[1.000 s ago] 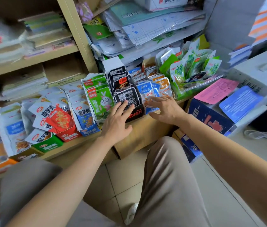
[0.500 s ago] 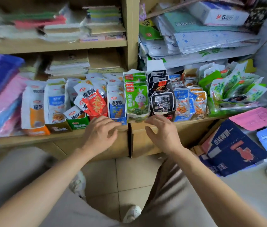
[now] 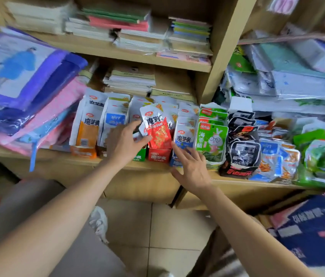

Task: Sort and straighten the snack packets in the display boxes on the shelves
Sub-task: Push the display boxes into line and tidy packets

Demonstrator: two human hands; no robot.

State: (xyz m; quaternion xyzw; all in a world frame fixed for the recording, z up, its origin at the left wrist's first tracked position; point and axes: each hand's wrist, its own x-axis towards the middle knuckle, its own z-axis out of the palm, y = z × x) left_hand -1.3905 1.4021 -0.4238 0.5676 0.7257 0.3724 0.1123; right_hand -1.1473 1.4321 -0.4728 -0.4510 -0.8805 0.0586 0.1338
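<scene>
Reaching: left hand [image 3: 124, 143] and right hand [image 3: 192, 166] at the shelf [image 3: 81, 159] row.
Left hand: thumb and fingers [image 3: 146, 138] appear to pinch the red packet [image 3: 158, 130] by its left edge; blur leaves this unsure.
Right hand: fingers [image 3: 177, 149] spread, one tip touching the blue packet [image 3: 184, 136].
Red packet: tilted, standing in the red box [image 3: 159, 156], just left of the blue packet.

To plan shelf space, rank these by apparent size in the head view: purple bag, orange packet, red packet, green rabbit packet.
1. purple bag
2. orange packet
3. red packet and green rabbit packet look about alike, so they are not ranked.
</scene>
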